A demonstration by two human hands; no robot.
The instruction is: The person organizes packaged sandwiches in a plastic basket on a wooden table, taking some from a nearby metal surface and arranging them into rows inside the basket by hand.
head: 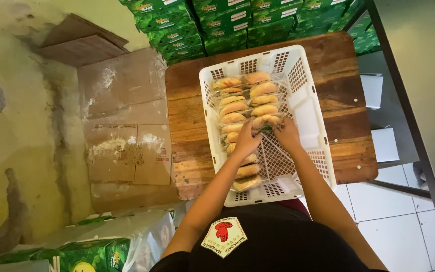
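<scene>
Head view: both hands, left hand [246,141] and right hand [288,135], fingers pinched on a wrapped bun [267,121] inside the white crate [305,108]; seat it flush against its row.

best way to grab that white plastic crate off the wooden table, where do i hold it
Grip the white crate by its two long side rims, one hand on each, coming from the near short end where the person stands. The walls are slotted and the rim is bare there. The wrapped buns fill only its left half, so it may feel heavier on that side. Both hands are inside it now.
</scene>
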